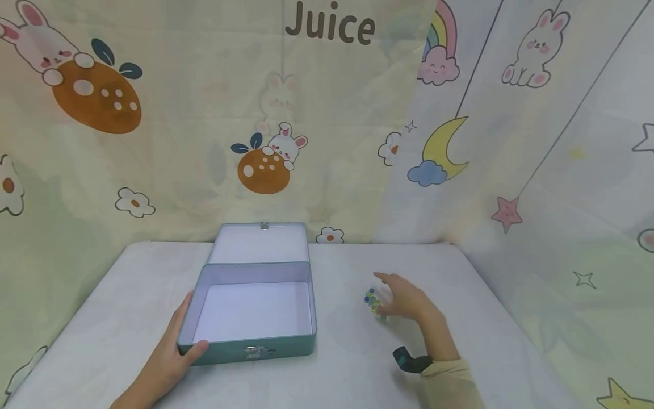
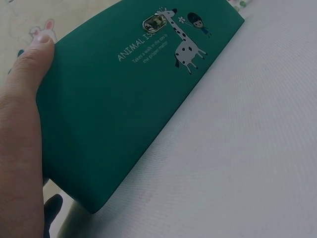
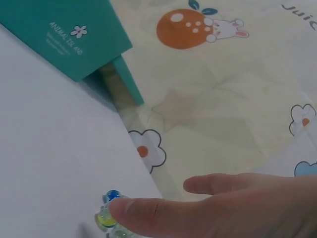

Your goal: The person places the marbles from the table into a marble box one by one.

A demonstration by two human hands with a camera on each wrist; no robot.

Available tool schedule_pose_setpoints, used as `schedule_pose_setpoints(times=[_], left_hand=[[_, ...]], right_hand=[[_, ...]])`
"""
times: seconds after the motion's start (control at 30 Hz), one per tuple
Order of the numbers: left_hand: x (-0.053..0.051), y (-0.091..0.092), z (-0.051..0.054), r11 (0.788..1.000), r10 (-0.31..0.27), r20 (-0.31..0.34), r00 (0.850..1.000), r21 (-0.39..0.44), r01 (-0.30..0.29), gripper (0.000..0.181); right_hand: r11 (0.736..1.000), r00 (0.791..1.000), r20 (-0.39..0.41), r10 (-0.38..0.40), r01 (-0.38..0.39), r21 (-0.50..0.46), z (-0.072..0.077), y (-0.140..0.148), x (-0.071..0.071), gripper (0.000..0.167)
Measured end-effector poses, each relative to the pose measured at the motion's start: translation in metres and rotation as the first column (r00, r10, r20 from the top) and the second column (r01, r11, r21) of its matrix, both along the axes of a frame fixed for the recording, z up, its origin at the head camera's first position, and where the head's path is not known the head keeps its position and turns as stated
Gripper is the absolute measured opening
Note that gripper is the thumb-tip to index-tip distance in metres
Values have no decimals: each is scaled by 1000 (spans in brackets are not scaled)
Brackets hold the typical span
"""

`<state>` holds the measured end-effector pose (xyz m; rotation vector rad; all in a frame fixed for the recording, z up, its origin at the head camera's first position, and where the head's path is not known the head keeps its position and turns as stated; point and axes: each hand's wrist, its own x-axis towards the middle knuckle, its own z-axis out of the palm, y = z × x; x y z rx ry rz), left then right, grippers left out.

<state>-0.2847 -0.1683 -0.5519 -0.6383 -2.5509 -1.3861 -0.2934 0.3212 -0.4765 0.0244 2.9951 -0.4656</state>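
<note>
A green tin box (image 1: pixel 286 345) stands on the table with its hinged lid (image 1: pixel 258 245) tipped back and a bare white inside. My left hand (image 1: pixel 164 359) grips its front left corner, thumb at the front rim and fingers along the side. In the left wrist view the thumb (image 2: pixel 30 69) lies against the green, giraffe-printed tin. To the right of the box lies a small cluster of clear blue, green and yellow marbles (image 1: pixel 370 296). Over them my right hand (image 1: pixel 406 298) reaches with thumb and index finger spread apart. In the right wrist view its thumb (image 3: pixel 148 214) partly covers the marbles (image 3: pixel 105 218).
A white cloth covers the table (image 1: pixel 347 369). Printed fabric with rabbits and stars hangs behind the table and at both sides. A dark strap with a small device (image 1: pixel 411 360) sits on the right wrist, by a pale yellow sleeve (image 1: pixel 452 386).
</note>
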Motion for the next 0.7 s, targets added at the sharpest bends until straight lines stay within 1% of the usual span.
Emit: schedule_pose_setpoints(times=[0.13, 0.3, 0.5, 0.7], left_hand=[[0, 0, 0, 1000, 5, 10, 1000, -8, -5, 89], [-2, 0, -2, 1000, 1, 2, 1000, 0, -1, 90], [-2, -2, -5, 1000, -5, 9, 1000, 12, 5, 89], [-3, -1, -5, 1000, -5, -19, 1000, -3, 5, 88]], right_hand=[[1000, 1000, 21, -1, 1, 12, -3, -1, 1, 90], [999, 999, 36, -11, 10, 33, -3, 1, 2, 91], [999, 998, 51, -33, 31, 45, -8, 5, 0, 92], [998, 998, 47, -48, 46, 37, -8, 12, 1, 91]])
